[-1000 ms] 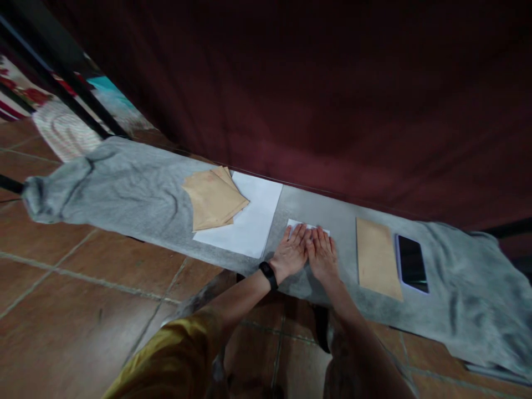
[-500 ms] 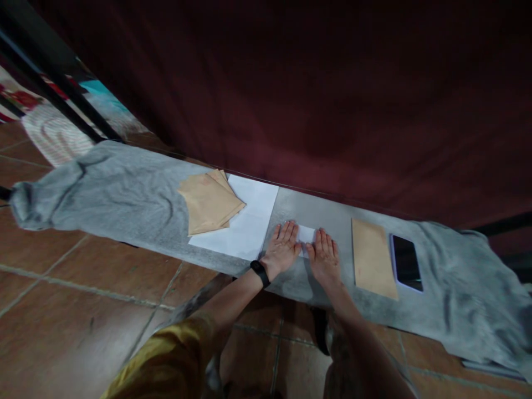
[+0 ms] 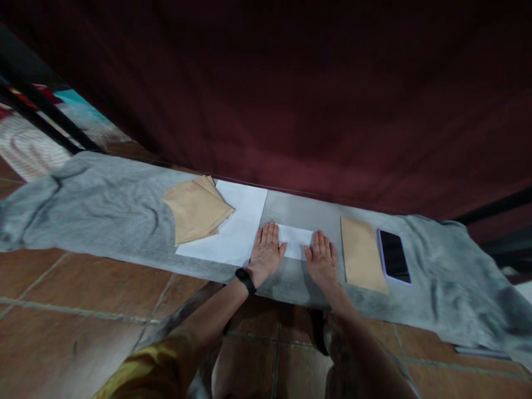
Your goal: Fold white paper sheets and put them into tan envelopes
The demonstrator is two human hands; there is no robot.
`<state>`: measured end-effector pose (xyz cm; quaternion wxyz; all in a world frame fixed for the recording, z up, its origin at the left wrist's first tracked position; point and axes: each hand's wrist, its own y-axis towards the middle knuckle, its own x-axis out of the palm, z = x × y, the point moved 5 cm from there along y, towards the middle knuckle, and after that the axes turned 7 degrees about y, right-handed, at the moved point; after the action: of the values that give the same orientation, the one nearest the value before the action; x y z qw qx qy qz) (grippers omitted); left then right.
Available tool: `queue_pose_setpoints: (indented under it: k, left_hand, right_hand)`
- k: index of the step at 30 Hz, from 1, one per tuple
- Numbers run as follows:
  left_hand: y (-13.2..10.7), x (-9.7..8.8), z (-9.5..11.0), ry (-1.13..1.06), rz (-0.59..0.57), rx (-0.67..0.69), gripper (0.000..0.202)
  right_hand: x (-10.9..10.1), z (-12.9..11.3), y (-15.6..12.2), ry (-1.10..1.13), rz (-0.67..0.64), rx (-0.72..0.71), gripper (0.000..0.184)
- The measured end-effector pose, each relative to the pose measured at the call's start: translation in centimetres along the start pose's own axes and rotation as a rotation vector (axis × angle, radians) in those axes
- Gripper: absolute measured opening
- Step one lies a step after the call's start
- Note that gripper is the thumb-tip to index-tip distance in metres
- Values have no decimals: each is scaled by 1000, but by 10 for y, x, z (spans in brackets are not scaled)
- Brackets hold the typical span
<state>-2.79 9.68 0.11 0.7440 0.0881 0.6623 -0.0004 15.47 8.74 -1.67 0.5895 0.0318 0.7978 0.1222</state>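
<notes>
Now the left hand [image 3: 267, 250] and right hand [image 3: 323, 260] lie flat, gripping nothing, at the ends of the white strip [image 3: 294, 241] near the frame's middle, maybe smoothing it, so the next push should be soft and even.

Long, narrow surface [image 3: 305, 205] draped w/ gray cloth [image 3: 112, 213], fairly smooth mid-length, rumpled toward both ends. On it, L to R: a fanned stack of tan paper pcs. [image 3: 197, 210], overlapping a lg. white sheet [image 3: 241, 227]; a sm. white paper strip [image 3: 293, 239], lying flat, partly covered; a single tan paper pc. [image 3: 362, 255]; just beside it, a dark-screened phone [image 3: 394, 256] w/ pale purple edge.
</notes>
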Motion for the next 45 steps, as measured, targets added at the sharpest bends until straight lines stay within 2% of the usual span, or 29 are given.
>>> queue_pose_setpoints:
  k: [5,8,11,14,16,20,32,38,45]
  left_hand:
    - [0,-4,-1,-7,26,-14,64]
    - [-1,-8,6,-6,54,14,62]
    - [-4,-8,24,-23,68,129,61]
    - [-9,-3,40,-28,50,241,60]
    - [-11,2,44,-7,11,265,61]
    - [-10,6,37,34,-47,233,59]
    - [-4,3,10,72,-10,93,63]
    - [-6,-1,6,114,-21,64,71]
    - [-15,-2,1,128,18,52,78]
  right_hand:
    - [-2,6,-2,18,48,14,63]
    - [-7,3,2,73,68,18,63]
    - [-12,-12,8,186,46,-61,62]
    - [-7,-33,7,283,-52,-155,62]
    - [-1,-44,4,301,-120,-184,63]
    - [8,-48,-2,250,-150,-176,63]
    - [7,-23,-4,84,28,-115,64]
    - [7,-14,-5,48,22,-86,66]
    - [3,-5,-6,-7,12,-75,66]
